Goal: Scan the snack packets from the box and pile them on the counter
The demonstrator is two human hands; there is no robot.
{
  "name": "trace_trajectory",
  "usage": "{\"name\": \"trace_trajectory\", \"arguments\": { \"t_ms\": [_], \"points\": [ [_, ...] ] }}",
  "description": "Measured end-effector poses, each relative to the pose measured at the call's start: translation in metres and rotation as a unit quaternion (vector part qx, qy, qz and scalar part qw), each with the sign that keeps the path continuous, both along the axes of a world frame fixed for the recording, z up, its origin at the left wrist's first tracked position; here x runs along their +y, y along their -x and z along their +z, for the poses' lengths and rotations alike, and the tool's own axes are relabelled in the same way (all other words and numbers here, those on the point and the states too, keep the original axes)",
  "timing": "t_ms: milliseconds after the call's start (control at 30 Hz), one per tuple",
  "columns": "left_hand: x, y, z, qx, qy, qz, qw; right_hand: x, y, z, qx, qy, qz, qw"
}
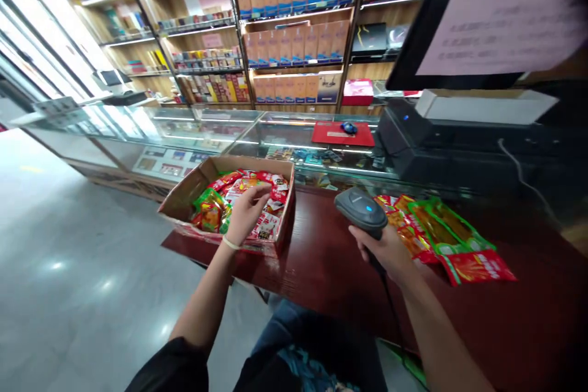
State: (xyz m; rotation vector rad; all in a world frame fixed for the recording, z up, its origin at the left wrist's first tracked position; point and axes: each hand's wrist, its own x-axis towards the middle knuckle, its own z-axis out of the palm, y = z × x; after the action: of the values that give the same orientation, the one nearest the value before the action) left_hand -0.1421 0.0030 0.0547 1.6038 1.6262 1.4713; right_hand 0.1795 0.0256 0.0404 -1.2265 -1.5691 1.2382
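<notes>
My left hand [248, 214] is above an open cardboard box [181, 201] filled with red and green snack packets [209, 211]. Its fingers stretch loosely to the right, and I see nothing held in them. In my right hand [390, 251] is a black barcode scanner [361, 208], gripped by the handle, with a small blue light on top and a cable hanging down. Just right of the scanner, several red and green snack packets [459, 233] lie on the dark red wooden table [316, 263].
Behind the table runs a glass display counter [275, 128] with a red mat [331, 133] and a blue mouse [349, 127] on it. A monitor [427, 37] with paper over it stands at the right, above a black machine [413, 141]. Stocked shelves [298, 12] line the wall.
</notes>
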Motion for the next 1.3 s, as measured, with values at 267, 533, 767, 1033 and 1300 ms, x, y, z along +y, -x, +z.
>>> {"name": "trace_trajectory", "arguments": {
  "t_ms": [267,533,767,1033,1300],
  "points": [
    [-0.008,0.079,-0.017,0.196,0.105,0.039,0.974,0.017,0.057,-0.001,0.005,0.023,0.064,0.998],
    [0.022,0.084,-0.04,0.414,0.16,-0.186,0.877,0.021,0.073,-0.008,0.012,0.044,0.088,0.995],
    [0.036,0.078,-0.036,0.375,0.144,-0.099,0.91,0.023,0.068,-0.01,0.012,0.051,0.069,0.996],
    [0.04,0.092,-0.012,-0.119,0.087,0.02,0.989,0.022,0.061,-0.006,0.019,0.035,0.07,0.997],
    [0.048,0.054,0.007,-0.456,0.115,-0.051,0.881,0.021,0.047,-0.006,0.03,0.002,0.056,0.998]
  ]
}}
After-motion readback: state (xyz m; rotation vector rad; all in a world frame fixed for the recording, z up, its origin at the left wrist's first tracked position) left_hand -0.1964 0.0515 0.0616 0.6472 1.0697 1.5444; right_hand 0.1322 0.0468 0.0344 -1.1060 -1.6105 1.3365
